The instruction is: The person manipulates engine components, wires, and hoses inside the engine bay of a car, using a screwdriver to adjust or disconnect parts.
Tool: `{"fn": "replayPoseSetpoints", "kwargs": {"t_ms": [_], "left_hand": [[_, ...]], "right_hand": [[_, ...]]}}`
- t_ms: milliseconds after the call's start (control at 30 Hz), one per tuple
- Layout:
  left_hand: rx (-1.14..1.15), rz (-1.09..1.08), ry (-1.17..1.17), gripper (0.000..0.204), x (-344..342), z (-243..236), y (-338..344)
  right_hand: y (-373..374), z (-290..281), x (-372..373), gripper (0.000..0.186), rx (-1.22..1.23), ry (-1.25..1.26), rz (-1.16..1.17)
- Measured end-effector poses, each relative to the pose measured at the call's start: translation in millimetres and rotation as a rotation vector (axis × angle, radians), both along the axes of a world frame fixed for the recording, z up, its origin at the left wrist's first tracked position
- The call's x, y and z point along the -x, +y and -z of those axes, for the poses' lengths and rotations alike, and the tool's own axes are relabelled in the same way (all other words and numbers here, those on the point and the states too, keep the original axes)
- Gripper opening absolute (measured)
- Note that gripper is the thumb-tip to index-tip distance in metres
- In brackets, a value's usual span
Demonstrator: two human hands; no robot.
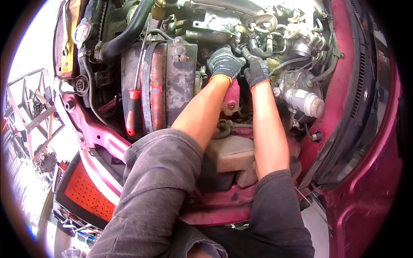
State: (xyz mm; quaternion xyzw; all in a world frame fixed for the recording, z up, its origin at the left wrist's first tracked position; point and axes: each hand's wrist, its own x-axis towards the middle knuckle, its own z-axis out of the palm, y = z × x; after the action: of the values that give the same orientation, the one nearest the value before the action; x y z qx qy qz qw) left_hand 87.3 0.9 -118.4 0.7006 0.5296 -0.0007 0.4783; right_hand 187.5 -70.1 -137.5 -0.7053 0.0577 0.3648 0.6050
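Note:
Both my hands wear dark grey knit gloves with orange cuffs and reach into a car's engine bay, side by side behind the battery. My left hand [226, 63] is closed, its fingers curled down among the engine parts. Close on its right, my right hand [257, 72] is closed too, beside a dark curved hose [260, 51]. What either hand grips is hidden beneath the fingers. On the battery [180, 79], left of my left arm, lies a screwdriver [134, 112] with a red and black handle and a long shaft.
A metal bracket [217, 22] lies beyond my hands. A cylindrical grey reservoir [304, 102] stands to the right. Under my forearms sits a pale plastic tank [232, 153]. The maroon body edge [219, 213] runs nearest me. An orange perforated panel [88, 189] stands outside, lower left.

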Motion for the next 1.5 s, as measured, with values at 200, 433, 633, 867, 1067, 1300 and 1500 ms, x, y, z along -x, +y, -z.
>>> {"fn": "replayPoseSetpoints", "kwargs": {"t_ms": [200, 433, 633, 867, 1067, 1300, 1500], "left_hand": [[-0.156, 0.012, -0.106, 0.047, -15.0, 0.8, -16.2], [-0.289, 0.097, -0.087, 0.052, -14.2, 16.2, -16.0], [-0.291, 0.117, -0.117, 0.045, -5.8, 27.6, -5.0], [-0.418, 0.157, -0.077, 0.038, -11.7, 24.2, -11.8], [-0.459, 0.161, -0.163, 0.035, -7.2, 28.9, -8.6], [-0.518, 0.101, -0.123, 0.035, -1.2, 37.8, -1.6], [-0.379, -0.064, -0.105, 0.047, -2.0, 46.6, 5.5]], "right_hand": [[-41.2, 61.7, -55.4, 0.025, -0.232, -0.177, -0.302], [-39.7, 38.3, -45.7, 0.027, 0.038, -0.835, -0.642], [-0.6, 3.5, -11.2, 0.02, -0.171, 0.035, -0.033], [-2.2, 28.4, -34.6, 0.031, 0.028, -0.911, -0.511], [-0.1, 2.6, -23.8, 0.043, 0.099, -0.749, -0.472], [0.9, -8.2, -21.7, 0.051, 0.102, -0.676, -0.567], [2.4, -22.7, -4.4, 0.031, 0.359, -0.637, -0.442]]}}
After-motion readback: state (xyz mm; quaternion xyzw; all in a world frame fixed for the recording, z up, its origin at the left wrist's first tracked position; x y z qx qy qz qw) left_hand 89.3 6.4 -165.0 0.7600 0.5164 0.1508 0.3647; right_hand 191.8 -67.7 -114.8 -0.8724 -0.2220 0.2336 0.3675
